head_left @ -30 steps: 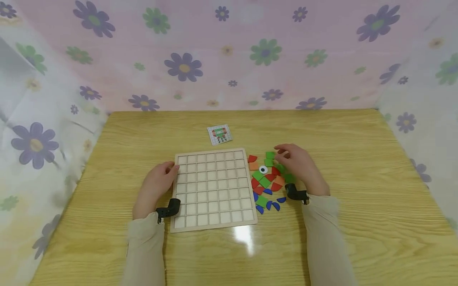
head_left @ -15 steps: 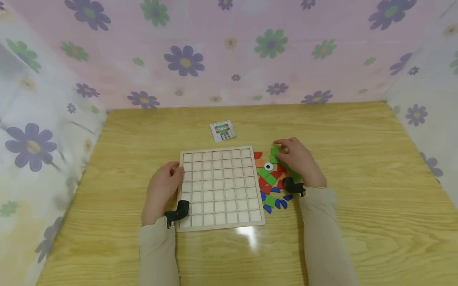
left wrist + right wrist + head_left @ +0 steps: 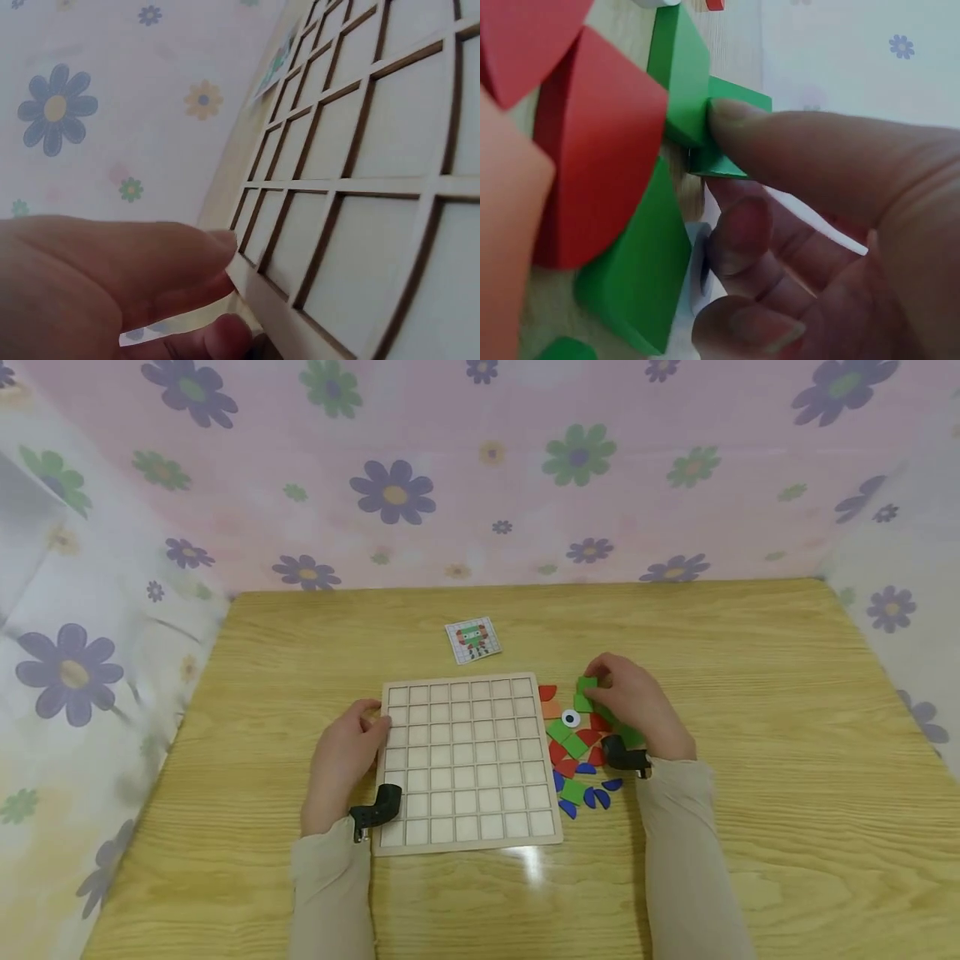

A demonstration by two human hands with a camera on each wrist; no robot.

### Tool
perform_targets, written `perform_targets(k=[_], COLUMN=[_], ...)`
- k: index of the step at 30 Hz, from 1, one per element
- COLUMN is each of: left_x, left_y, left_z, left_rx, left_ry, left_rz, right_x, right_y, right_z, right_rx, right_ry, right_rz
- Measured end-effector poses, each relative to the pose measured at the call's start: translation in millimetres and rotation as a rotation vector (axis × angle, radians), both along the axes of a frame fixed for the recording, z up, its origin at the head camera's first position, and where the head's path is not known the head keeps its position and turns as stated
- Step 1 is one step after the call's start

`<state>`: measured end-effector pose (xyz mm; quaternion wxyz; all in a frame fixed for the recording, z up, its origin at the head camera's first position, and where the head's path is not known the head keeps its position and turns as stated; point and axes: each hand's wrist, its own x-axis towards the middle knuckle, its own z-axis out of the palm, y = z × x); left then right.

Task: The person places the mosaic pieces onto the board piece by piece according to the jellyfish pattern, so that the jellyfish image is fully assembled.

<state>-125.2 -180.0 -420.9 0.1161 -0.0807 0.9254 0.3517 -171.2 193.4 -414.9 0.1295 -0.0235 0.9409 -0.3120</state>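
Green square in a pinch, grid board held by its rim

Looking at a right hand with a narrow grip, pinching a green square between thumb and fingertip. Green square at the far end of a pile of pieces, right of the board (can't tell whether lifted or touching the wood). Just nearer the sleeves, a second green square, then a white eye disc with a dark centre. Around that, a jumble: an orange piece, rounded red pieces, plus a scatter of blue half-discs at the near end.

Over on the other side, a left hand at the left edge of a pale grid board, thumb on the rim and fingers curled in below, so a narrow hold there too. Grid board flat on the wooden table, cells facing up. Beyond it, a small card with a red-and-green figure. Beige sleeves on both arms, a black wrist camera at each cuff. Behind everything, a pink flowery backdrop.
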Motion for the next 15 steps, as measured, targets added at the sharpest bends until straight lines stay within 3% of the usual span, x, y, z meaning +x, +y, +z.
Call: perform_targets(k=[9, 15], left_x=[0.2, -0.4], left_y=[0.9, -1.0], left_z=[0.6, -0.3], left_rx=[-0.055, -0.062], left_ry=[0.031, 0.041], left_rz=[-0.021, -0.049], right_x=[-0.1, 0.2], right_y=[2.4, -9.8], right_z=[-7.9, -2.1], right_rx=[-0.057, -0.121], right_ry=[0.027, 0.076], right_rz=[-0.029, -0.05])
